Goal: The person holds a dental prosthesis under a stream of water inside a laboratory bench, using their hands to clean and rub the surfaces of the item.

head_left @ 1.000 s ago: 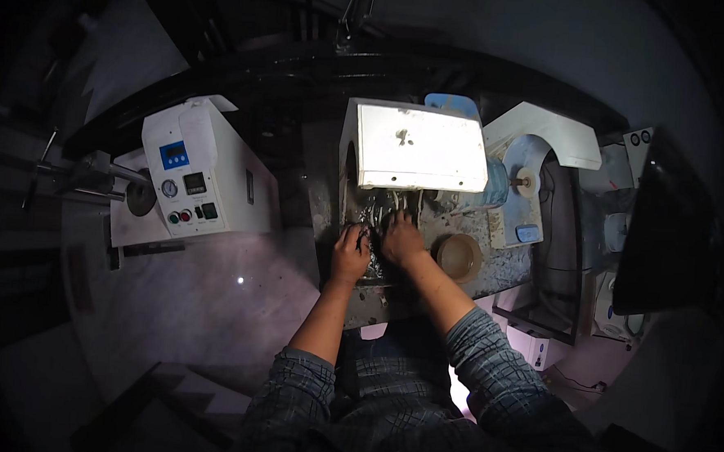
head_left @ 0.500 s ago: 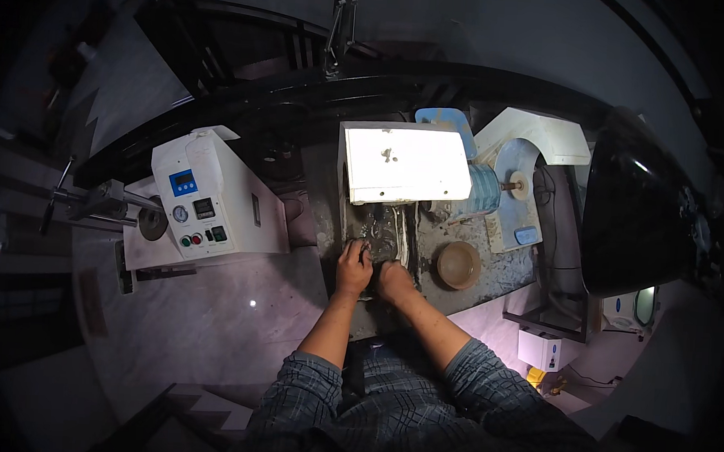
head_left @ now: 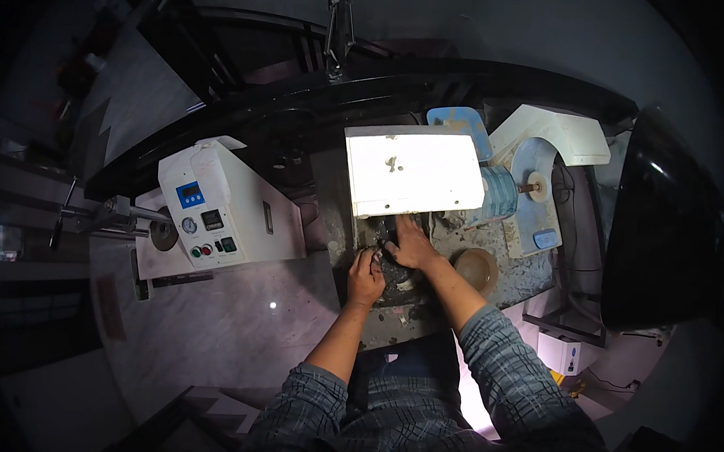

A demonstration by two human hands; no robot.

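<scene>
Just now, a worker's right hand (head_left: pixel 414 245) has pushed toward twelve o'clock along a dark, grimy tray (head_left: pixel 398 290), its fingers stretched out flat near the lower lip of a white hood (head_left: pixel 414 175). The left hand (head_left: pixel 366 279), at about eight o'clock from the right, has its fingers curled in; whether they grip anything cannot be told. The shift suggests that the handwork runs along the tray, which lies beneath both hands, and not at the tan bowl (head_left: pixel 476 271) near four o'clock. Between nine and ten o'clock, a white machine (head_left: pixel 248 208) shows a blue display (head_left: pixel 190 194) and a round gauge (head_left: pixel 189 226), their markings too small to read. A blue plate (head_left: pixel 545 238) between two and three o'clock and a white box (head_left: pixel 558 355) near four bear no legible lettering.
</scene>
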